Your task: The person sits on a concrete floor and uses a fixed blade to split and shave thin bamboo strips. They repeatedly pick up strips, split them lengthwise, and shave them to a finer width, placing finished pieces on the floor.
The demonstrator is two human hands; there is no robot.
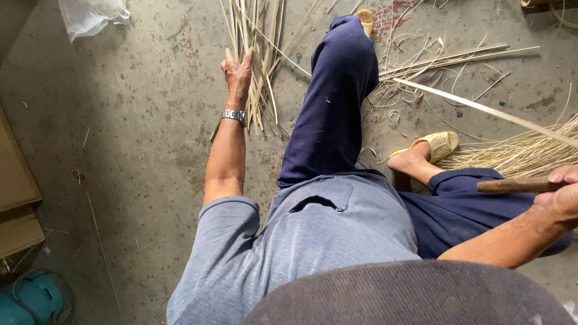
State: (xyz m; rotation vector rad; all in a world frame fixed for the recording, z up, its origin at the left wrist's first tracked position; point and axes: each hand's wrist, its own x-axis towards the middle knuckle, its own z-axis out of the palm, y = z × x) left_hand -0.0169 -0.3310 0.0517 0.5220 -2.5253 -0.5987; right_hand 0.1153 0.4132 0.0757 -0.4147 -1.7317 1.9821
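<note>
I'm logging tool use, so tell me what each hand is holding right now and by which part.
The right hand grips a brown wooden handle at its near end; the tool's working end cannot be told. The left hand reaches among bamboo strips on the floor, fingers spread, gripping nothing.

Soft, even daylight — faint shadows on the concrete floor (144, 120), sharp focus, slight wide-angle stretch at edges.

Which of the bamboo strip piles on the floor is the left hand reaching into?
The left hand reaches into the loose strip bundle left of the outstretched leg; the other piles lie right of that leg.
</note>
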